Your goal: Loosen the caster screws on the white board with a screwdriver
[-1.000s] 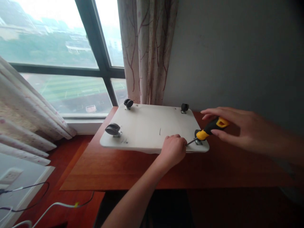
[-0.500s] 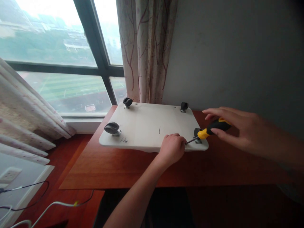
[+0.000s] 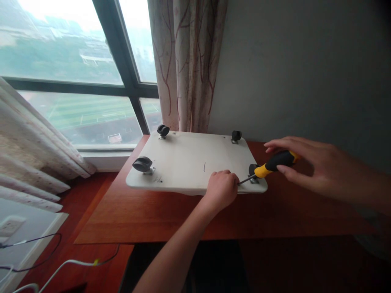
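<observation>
A white board (image 3: 189,156) lies on the brown table with several black caster wheels (image 3: 142,164) standing up from its corners. My left hand (image 3: 222,188) is closed at the board's front edge, around the tip of the screwdriver's shaft; whatever its fingers pinch there is hidden. My right hand (image 3: 305,162) is at the yellow and black screwdriver (image 3: 270,165), with the thumb and fingers around the end of the handle. The screwdriver slants down to the left, passing in front of the near right caster (image 3: 254,171).
The brown table (image 3: 137,219) extends in front of the board. Behind it hang curtains (image 3: 192,65) beside a window (image 3: 91,110), with a grey wall to the right. White and black cables (image 3: 64,266) run at the lower left.
My right hand has shifted slightly right and its fingers sit a little farther back on the handle. My left hand stays at the board's edge. The view has moved slightly.
</observation>
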Tool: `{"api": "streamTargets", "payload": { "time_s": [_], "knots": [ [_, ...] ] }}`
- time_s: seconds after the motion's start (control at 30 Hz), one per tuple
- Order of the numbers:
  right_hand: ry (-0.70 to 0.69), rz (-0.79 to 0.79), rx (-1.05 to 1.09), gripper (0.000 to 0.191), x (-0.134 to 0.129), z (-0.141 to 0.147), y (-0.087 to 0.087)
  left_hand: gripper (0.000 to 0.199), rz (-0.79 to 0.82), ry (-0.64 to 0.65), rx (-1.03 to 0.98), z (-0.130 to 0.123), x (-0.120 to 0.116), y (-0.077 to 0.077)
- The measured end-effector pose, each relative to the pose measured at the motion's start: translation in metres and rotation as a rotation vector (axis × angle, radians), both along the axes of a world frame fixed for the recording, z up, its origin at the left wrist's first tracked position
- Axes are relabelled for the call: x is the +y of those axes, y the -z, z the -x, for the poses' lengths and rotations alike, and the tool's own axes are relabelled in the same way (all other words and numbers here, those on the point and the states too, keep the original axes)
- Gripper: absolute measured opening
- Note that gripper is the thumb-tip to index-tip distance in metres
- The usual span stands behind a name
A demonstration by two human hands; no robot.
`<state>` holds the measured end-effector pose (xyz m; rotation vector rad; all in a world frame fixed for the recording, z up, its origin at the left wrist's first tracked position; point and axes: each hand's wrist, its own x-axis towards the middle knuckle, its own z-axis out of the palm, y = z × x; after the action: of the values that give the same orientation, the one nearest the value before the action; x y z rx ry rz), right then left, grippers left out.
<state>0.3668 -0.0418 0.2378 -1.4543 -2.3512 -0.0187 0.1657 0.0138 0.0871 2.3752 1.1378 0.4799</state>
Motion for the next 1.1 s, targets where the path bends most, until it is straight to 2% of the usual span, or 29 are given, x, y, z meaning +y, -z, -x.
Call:
{"api": "streamTargets", "payload": {
  "time_s": [0.1,0.27,0.4,0.53,0.73,0.87,0.97,1.03,1.1],
  "knots": [
    [0.002,-0.012,0.001,0.035,0.000,-0.002,0.001,0.032,-0.007,0.003,0.018,-0.001,0.002,0.000],
    [0.154,-0.038,0.000,0.027,0.003,-0.005,0.003,0.032,-0.009,0.006,0.053,-0.005,0.004,-0.001],
    [0.086,-0.029,0.022,0.022,0.000,-0.008,0.002,0.032,-0.016,0.031,0.067,-0.005,0.008,-0.003],
    [0.068,-0.001,0.030,0.033,-0.004,-0.011,0.004,0.033,-0.020,0.071,0.063,-0.003,0.014,-0.004],
    [0.269,-0.025,0.040,0.042,0.001,-0.014,0.009,0.033,-0.021,0.090,0.047,-0.002,0.018,-0.001],
    [0.187,0.006,0.051,0.034,-0.002,-0.015,0.005,0.033,-0.022,0.087,0.043,-0.001,0.018,0.000],
    [0.099,0.041,0.047,0.043,-0.006,-0.015,0.004,0.032,-0.025,0.085,0.038,-0.001,0.018,0.001],
    [0.146,0.043,0.041,0.045,-0.005,-0.015,0.006,0.032,-0.029,0.084,0.034,-0.001,0.018,0.002],
    [0.259,0.015,0.026,0.044,-0.002,-0.014,0.008,0.032,-0.031,0.084,0.030,-0.001,0.018,0.003]
  ]
}}
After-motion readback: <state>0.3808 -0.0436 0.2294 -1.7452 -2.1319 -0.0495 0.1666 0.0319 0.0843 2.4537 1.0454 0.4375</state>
